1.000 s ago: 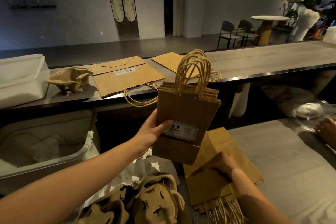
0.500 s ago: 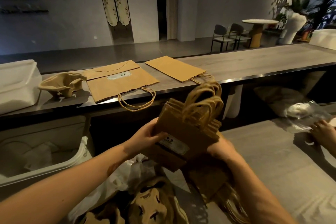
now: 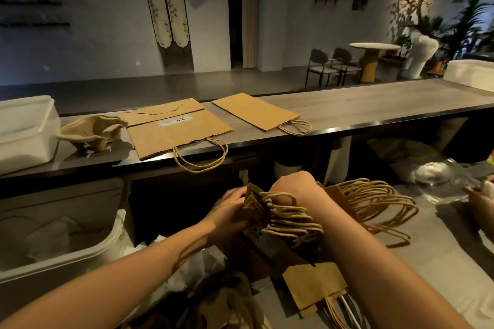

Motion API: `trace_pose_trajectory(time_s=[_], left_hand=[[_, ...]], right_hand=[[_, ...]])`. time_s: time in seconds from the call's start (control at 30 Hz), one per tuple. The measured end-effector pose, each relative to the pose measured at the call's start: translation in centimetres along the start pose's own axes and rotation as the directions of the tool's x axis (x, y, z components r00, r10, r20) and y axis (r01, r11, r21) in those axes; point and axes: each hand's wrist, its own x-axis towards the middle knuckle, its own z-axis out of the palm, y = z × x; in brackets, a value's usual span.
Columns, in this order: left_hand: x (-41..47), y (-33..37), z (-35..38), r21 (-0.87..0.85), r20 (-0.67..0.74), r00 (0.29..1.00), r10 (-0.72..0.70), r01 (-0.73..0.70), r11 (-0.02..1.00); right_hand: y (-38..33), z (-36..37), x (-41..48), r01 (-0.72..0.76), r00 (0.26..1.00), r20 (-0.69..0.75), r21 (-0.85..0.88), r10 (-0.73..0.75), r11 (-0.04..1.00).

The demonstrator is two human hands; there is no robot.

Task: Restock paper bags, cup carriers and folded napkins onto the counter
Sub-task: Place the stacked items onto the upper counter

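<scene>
Several small brown paper bags with twisted-cord handles, pressed together as one bundle (image 3: 278,224), sit low in the centre of the frame between the person's two hands, above the grey lower worktop (image 3: 441,262) and short of the long grey counter (image 3: 374,104). The left hand (image 3: 230,208) clasps the bundle's near side, and the right hand (image 3: 296,187) is curled over its top where the loops spill out. I would judge the bundle light but floppy. The paper is stiff enough to keep its folds, yet the bags could slide over one another and fan apart. The loops snag easily, so pinching the folded bodies across their thickness looks safer than lifting by the cords. Half a second ago the same bundle was higher and tilted, its label showing; a second ago the left hand alone held it upright. Now it is down, handles lying sideways. On the counter, the large flat brown paper bag (image 3: 176,128), the smaller flat brown bag (image 3: 256,112) and the moulded pulp cup carrier (image 3: 93,131) lie as before.
</scene>
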Motion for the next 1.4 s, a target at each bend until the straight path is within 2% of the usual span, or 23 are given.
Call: trace_pose_trajectory(time_s=[0.07,0.17,0.3,0.4,0.5,0.53,0.57,0.6,0.63,0.67,0.7,0.73,0.77,0.83,0.9,0.97,1.03,1.1,1.17,1.2,1.3,1.4], left_hand=[[-0.3,0.0,0.0,-0.093,0.094,0.995,-0.028,0.036,0.995],[-0.4,-0.8,0.3,-0.002,0.203,0.978,-0.049,0.05,0.999],[-0.4,-1.5,0.4,0.01,0.223,0.974,-0.033,0.031,0.999],[-0.6,-2.2,0.5,-0.034,0.161,0.985,-0.058,0.064,0.997],[-0.9,-2.5,0.6,-0.119,0.124,0.986,-0.111,0.126,0.985],[-0.7,-2.6,0.6,-0.131,0.099,0.989,-0.113,0.125,0.983],[-0.7,-2.8,0.6,-0.138,0.075,0.99,-0.121,0.131,0.982],[-0.6,-3.0,0.7,-0.151,0.052,0.99,-0.129,0.135,0.979],[-0.5,-3.4,0.7,-0.17,0.039,0.988,-0.15,0.154,0.973],[-0.4,-3.6,0.6,-0.193,0.023,0.985,-0.171,0.172,0.966],[-0.4,-4.0,0.6,-0.217,0.007,0.981,-0.193,0.19,0.958],[-0.4,-4.2,0.7,-0.231,-0.007,0.978,-0.208,0.201,0.952],[-0.4,-4.4,0.7,-0.246,-0.014,0.975,-0.221,0.211,0.946],[-0.5,-4.4,0.8,-0.276,-0.034,0.971,-0.238,0.22,0.936],[-0.5,-4.3,1.0,-0.291,-0.058,0.969,-0.239,0.213,0.933],[-0.4,-4.2,1.1,-0.287,-0.07,0.969,-0.236,0.207,0.935],[-0.3,-3.9,1.4,-0.288,-0.065,0.97,-0.234,0.207,0.935],[-0.2,-3.9,1.7,-0.302,-0.076,0.966,-0.248,0.215,0.929],[-0.3,-3.6,1.9,-0.366,-0.104,0.95,-0.295,0.24,0.899],[-0.3,-3.5,1.8,-0.4,-0.117,0.94,-0.32,0.25,0.882],[-0.3,-3.4,2.1,-0.461,-0.134,0.924,-0.359,0.263,0.848],[-0.3,-3.0,2.2,-0.481,-0.123,0.915,-0.384,0.284,0.83]], right_hand=[[-0.7,-0.3,0.3,0.051,0.998,0.047,-0.086,-0.047,0.995],[-1.2,-0.3,0.8,0.118,0.991,0.075,-0.102,-0.11,0.988],[-2.0,-0.5,1.0,0.151,0.986,0.086,-0.155,-0.139,0.976],[-1.8,-0.7,1.3,0.155,0.985,-0.063,-0.067,-0.159,0.986],[-0.7,-1.6,0.8,0.219,0.924,-0.362,0.23,-0.126,0.948],[-0.2,-1.9,0.3,0.272,0.881,-0.465,0.35,-0.086,0.896],[0.1,-2.2,-0.5,0.356,0.838,-0.545,0.498,-0.034,0.791],[0.5,-2.4,-1.4,0.466,0.8,-0.6,0.636,0.014,0.615],[1.0,-2.2,-2.3,0.564,0.78,-0.624,0.731,0.045,0.384],[1.6,-1.8,-3.3,0.614,0.78,-0.625,0.773,0.024,0.162],[2.2,-1.0,-3.9,0.613,0.79,-0.612,0.79,-0.036,0.008],[2.7,0.2,-4.2,0.602,0.791,-0.605,0.796,-0.089,-0.063],[3.0,1.6,-4.3,0.602,0.79,-0.606,0.796,-0.091,-0.068],[3.5,4.1,-4.1,0.629,0.777,-0.623,0.774,0.09,-0.079],[3.7,6.2,-3.9,0.645,0.764,-0.6,0.721,0.239,-0.254],[3.6,8.3,-3.6,0.627,0.778,-0.549,0.653,0.305,-0.424],[3.5,10.2,-3.2,0.643,0.761,-0.452,0.614,0.465,-0.457],[3.4,12.0,-2.6,0.672,0.693,-0.31,0.603,0.651,-0.428],[3.4,13.4,-2.2,0.645,0.665,-0.213,0.647,0.715,-0.407],[3.2,13.9,-1.9,0.582,0.698,-0.199,0.717,0.688,-0.383],[2.1,15.4,-1.2,0.29,0.886,-0.109,0.889,0.451,-0.354],[0.6,15.7,-0.7,0.16,0.963,-0.051,0.897,0.264,-0.411]])
